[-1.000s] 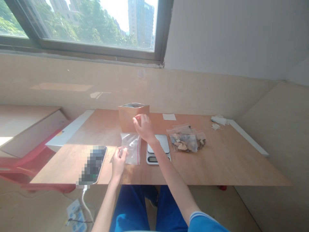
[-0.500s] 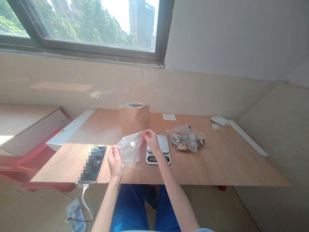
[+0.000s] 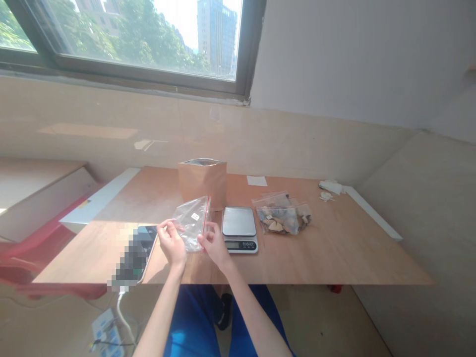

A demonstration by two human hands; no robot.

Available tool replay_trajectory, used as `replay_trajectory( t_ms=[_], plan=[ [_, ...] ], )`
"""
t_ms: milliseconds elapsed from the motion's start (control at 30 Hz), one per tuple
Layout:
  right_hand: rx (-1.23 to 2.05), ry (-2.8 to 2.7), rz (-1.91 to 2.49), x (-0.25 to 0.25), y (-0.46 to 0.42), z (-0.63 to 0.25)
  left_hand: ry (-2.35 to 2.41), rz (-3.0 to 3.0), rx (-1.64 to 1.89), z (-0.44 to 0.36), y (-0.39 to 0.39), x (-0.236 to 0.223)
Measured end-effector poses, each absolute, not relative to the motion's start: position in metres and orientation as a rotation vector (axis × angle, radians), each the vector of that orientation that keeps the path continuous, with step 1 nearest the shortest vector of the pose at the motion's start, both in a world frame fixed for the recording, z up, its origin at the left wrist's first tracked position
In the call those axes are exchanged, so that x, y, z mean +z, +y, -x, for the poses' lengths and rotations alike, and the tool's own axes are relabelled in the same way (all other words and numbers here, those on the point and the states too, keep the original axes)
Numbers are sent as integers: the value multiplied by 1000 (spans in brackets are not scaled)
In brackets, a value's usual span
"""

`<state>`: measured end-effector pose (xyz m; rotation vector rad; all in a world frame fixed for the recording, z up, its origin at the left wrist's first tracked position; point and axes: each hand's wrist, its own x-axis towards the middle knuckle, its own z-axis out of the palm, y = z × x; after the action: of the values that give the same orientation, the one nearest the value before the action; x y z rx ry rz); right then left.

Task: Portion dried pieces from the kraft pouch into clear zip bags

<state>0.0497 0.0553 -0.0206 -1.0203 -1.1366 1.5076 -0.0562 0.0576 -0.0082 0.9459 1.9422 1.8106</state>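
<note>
A clear plastic zip bag (image 3: 191, 220) with a red seal strip is held up over the near edge of the wooden table (image 3: 334, 253). My left hand (image 3: 171, 244) pinches its left edge. Its red-striped side is gripped by my right hand (image 3: 213, 244). A small white label shows inside the bag. Just right of my right hand stands a small digital kitchen scale (image 3: 240, 228) with a bare platform. A brown paper bag (image 3: 203, 181), open at the top, stands behind the zip bag.
A few filled zip bags (image 3: 281, 218) of brownish pieces lie right of the scale. A phone (image 3: 136, 253) on a cable lies at the left. A white slip (image 3: 257, 180) and white scraps (image 3: 329, 188) sit at the back. A red chair (image 3: 22, 258) is at the left.
My right hand came back from the brown paper bag and took the zip bag's red edge. Both hands lifted the bag off the table and turned it upright.
</note>
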Motion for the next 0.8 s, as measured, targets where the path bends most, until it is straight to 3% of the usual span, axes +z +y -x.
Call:
replay_trajectory(
  t_ms=[267, 433, 633, 800],
  plan=[
    [780, -1336, 1239, -8, 59, -119, 2365, -1074, 1493, 62, 65, -24],
    [201, -1606, 1502, -7, 96, -204, 2242, -1710, 1402, 50, 65, -18],
    [-62, -1760, 1737, -33, 133, -264, 2119, -1967, 841, 32, 76, -54],
    [-138, -1668, 1767, -59, 123, -269, 2013, -1784, 917, 35, 75, -49]
  ],
)
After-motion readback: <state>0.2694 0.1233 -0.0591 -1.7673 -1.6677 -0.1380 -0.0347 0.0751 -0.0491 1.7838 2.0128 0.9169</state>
